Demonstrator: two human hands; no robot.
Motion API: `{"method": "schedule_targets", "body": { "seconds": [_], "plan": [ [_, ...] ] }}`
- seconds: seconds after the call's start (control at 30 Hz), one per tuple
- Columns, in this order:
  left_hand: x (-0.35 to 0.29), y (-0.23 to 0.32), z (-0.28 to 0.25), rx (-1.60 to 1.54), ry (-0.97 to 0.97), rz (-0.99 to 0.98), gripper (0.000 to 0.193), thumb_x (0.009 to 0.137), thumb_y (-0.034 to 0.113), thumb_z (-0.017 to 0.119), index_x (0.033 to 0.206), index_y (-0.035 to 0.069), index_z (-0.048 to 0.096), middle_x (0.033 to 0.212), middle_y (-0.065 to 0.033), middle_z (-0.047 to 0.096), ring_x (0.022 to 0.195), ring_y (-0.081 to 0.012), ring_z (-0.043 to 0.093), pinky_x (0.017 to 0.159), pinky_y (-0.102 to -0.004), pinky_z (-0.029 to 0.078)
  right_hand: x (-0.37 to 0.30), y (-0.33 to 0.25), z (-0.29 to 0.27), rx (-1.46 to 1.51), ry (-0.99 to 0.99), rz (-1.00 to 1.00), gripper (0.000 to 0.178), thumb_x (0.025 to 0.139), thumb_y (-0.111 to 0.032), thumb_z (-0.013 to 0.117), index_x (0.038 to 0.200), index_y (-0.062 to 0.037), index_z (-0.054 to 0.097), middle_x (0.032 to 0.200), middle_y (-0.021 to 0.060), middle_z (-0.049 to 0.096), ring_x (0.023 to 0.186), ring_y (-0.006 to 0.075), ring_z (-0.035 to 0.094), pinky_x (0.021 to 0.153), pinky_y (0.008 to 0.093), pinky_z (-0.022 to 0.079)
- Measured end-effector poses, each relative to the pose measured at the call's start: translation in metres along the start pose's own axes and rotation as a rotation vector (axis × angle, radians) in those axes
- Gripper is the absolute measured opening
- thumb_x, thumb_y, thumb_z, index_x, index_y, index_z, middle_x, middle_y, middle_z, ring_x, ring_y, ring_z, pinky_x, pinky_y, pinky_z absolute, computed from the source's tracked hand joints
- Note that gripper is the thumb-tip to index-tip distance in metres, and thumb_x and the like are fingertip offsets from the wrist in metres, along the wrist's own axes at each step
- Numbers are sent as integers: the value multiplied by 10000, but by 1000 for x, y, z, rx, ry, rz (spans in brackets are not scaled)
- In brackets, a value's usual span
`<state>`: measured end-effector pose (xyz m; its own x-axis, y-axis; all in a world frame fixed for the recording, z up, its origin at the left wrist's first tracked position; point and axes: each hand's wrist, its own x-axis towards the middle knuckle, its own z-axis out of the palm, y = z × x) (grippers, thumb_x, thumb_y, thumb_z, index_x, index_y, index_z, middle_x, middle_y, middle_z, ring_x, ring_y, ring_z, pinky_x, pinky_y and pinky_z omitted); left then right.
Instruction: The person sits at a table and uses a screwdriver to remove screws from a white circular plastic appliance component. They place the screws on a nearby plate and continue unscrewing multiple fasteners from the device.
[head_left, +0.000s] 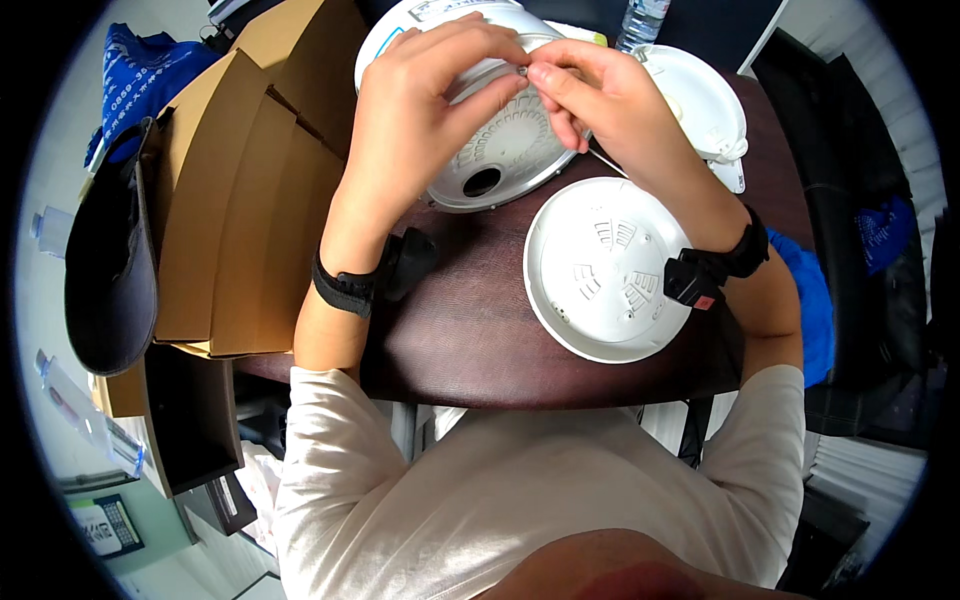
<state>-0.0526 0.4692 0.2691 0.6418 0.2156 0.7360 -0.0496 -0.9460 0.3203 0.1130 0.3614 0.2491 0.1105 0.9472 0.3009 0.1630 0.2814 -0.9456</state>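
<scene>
nearest the camera, at the lower edge, is part of the person's own head, with the cream shirt (500, 490) just beyond. past it stands a dark brown table (450, 335). at its far side both hands meet over the rim of a pale slotted disc (515, 135), which leans in front of a white drum (400, 32); whether the two are joined i cannot tell. the left hand (425, 75) reaches over the disc, its thumb and forefinger narrowed on a small silvery piece (522, 72) at the rim. the right hand (595, 85) has its thumb tip just beside that piece, its other fingers curled; whether they grip anything i cannot tell. the disc has a dark oval hole (482, 182) low on its face. nearer the person, below the right forearm, a round white cover (590, 265) lies on the table. a white lid-like part (705, 105) lies farther right, near a clear bottle (642, 25).
</scene>
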Motion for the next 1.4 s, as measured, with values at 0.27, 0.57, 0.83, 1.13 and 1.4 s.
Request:
{"method": "schedule_targets", "body": {
  "seconds": [0.27,0.57,0.83,1.13,1.4],
  "plan": [
    [0,-9,7,59,22,98,159,781,5,757,928,3,698,981,-95,731,1135,-281,648,922,-362,533,-6,-3,0,-131,171,-121,201,920,-180,672,1004,3,673,691,-3,596,529,29,504,453,182,379],
    [3,-3,7,114,24,135,168,765,27,772,908,17,684,986,-97,730,1135,-286,649,905,-365,540,-3,-3,3,-229,176,-138,158,918,-165,671,930,-8,682,647,-30,578,543,11,481,455,184,350],
    [3,-2,4,189,20,144,240,746,73,798,945,31,670,987,-88,726,1081,-273,673,875,-345,545,-2,6,0,-236,196,-151,166,936,-172,652,973,-13,680,678,-14,612,551,16,505,458,178,362],
    [1,2,10,212,59,29,278,792,109,761,1051,56,672,1137,-74,684,942,-258,694,765,-326,559,3,17,-4,-654,284,-487,118,910,-122,671,945,-10,656,673,57,631,528,96,576,471,240,412],
    [1,-1,8,207,29,52,233,812,103,738,1029,44,680,1129,-72,687,925,-259,694,757,-322,558,4,14,1,-780,338,-535,99,885,-103,686,911,-17,642,678,84,623,542,176,605,492,278,443]
  ]
}}
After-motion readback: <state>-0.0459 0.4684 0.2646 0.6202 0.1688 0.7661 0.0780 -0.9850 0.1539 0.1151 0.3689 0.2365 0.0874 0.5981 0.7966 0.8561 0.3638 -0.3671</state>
